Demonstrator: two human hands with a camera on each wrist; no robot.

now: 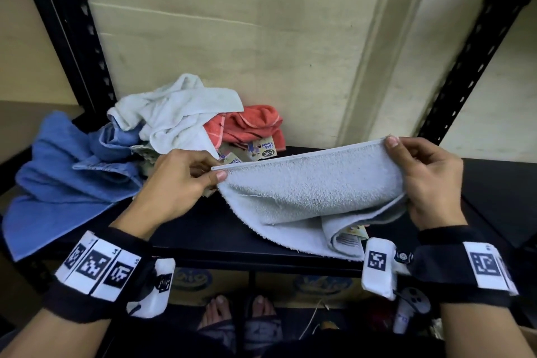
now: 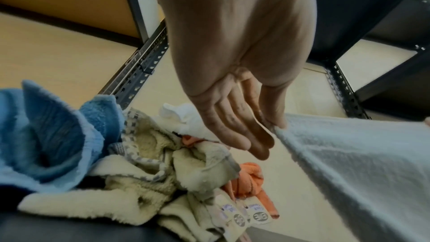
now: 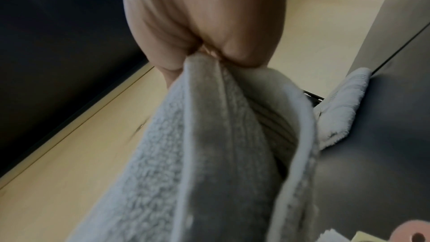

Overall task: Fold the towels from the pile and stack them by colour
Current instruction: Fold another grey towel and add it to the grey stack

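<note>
A pale grey-blue towel (image 1: 308,192) is stretched between my two hands above the black shelf (image 1: 203,229), its lower part draped and doubled on the shelf. My left hand (image 1: 186,180) pinches its left top corner between thumb and fingers, seen in the left wrist view as left hand (image 2: 253,122) on the towel (image 2: 349,163). My right hand (image 1: 418,171) grips the right top corner, and in the right wrist view the right hand (image 3: 204,43) bunches the towel (image 3: 204,144). The unfolded pile (image 1: 174,119) lies behind my left hand: white, coral, blue and cream towels.
A blue towel (image 1: 55,177) hangs over the shelf's left edge. Black perforated uprights (image 1: 69,38) stand at both back corners against a beige wall. Paper labels (image 1: 261,150) show under the coral towel (image 1: 255,125). Boxes and my feet lie below the shelf.
</note>
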